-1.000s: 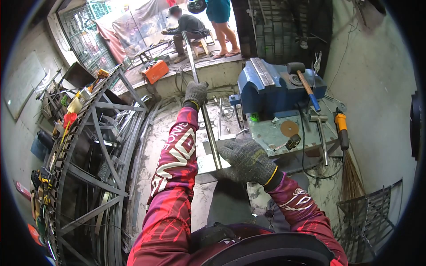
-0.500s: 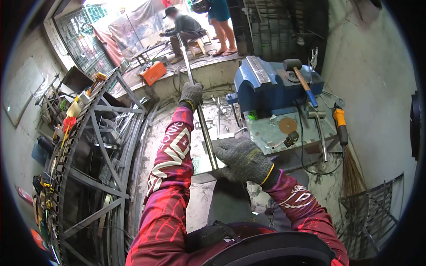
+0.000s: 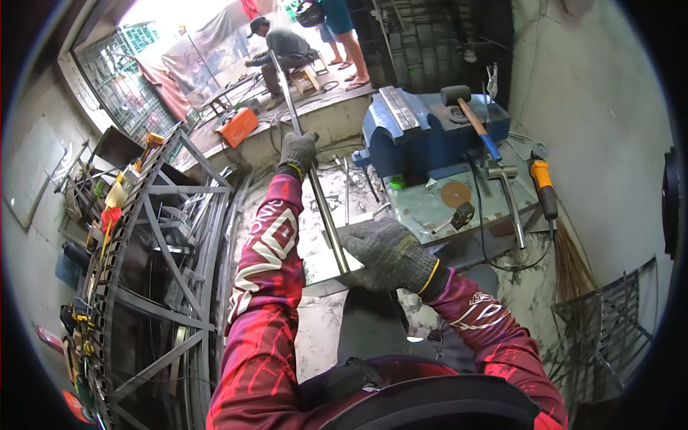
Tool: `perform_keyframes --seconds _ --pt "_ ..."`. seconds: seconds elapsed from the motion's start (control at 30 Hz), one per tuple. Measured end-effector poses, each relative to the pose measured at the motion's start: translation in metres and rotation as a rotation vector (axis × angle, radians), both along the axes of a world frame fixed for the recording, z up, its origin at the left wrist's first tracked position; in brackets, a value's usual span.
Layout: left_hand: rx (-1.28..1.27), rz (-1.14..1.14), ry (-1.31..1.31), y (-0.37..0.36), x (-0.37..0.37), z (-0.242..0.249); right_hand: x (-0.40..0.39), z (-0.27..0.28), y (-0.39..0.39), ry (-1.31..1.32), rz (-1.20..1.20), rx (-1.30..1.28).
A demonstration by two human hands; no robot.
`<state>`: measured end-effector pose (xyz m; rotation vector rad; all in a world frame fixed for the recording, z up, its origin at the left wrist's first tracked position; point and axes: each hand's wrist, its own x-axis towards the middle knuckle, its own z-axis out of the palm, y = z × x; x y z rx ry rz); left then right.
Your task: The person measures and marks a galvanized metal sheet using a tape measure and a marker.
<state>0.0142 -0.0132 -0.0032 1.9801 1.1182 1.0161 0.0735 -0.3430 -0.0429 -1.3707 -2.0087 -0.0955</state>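
Note:
A long shiny metal rod [image 3: 321, 208] runs from near my lap away toward the doorway. My left hand [image 3: 297, 152], in a grey knit glove, grips the rod far out with the arm stretched. My right hand [image 3: 389, 254], gloved too, is closed over the rod's near end where it meets a flat steel plate [image 3: 320, 264]. Both sleeves are red with white print.
A blue bench vise [image 3: 416, 132] stands on the steel workbench [image 3: 430, 211], with a hammer [image 3: 469, 118], angle grinder [image 3: 542, 188], cutting disc [image 3: 455, 193] and tape measure [image 3: 462, 215]. A curved steel frame [image 3: 154, 244] leans on the left. An orange welder [image 3: 239, 127] and two people are by the doorway.
The view has tilted so everything sits slightly higher and left in frame. My hands keep the same grips on the rod.

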Motion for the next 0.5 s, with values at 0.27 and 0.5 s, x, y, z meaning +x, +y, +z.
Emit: perform_keyframes --seconds 0.27,0.5 --pt "-0.046 -0.113 -0.107 0.018 0.011 0.082 -0.002 -0.01 -0.054 0.0 0.033 -0.064" --pt "0.039 -0.211 -0.255 -0.008 0.034 0.162 -0.001 -0.033 -0.102 -0.011 0.054 -0.01"
